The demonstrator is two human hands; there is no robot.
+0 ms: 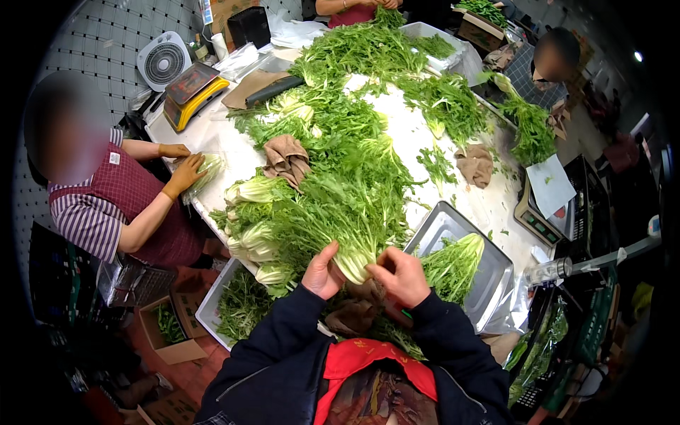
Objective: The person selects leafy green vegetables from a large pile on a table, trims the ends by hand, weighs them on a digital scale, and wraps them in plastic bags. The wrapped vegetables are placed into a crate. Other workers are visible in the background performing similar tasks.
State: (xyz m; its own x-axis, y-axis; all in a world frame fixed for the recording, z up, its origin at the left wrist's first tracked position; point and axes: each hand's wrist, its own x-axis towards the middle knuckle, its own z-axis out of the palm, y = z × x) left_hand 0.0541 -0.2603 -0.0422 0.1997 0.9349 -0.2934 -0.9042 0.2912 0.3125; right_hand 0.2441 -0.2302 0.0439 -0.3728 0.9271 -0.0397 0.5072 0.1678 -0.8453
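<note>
Leafy bunch [348, 234] pinched left of the metal tray [496, 283]

The right hand [404, 276] grips one edge of its pale base [356, 263]; the left hand [322, 273] touches the other side, fingers partly hidden, so its hold cannot be told. Inside the tray lies a second bunch [455, 265]; beyond it, a brown cloth [475, 166].

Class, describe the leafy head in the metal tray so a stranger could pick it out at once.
Start at the white table. At its near edge, right of the person's right hand, lies a metal tray. The leafy head lies in it, pale base pointing away from the person; unlike the heaped greens, it lies alone.
</note>
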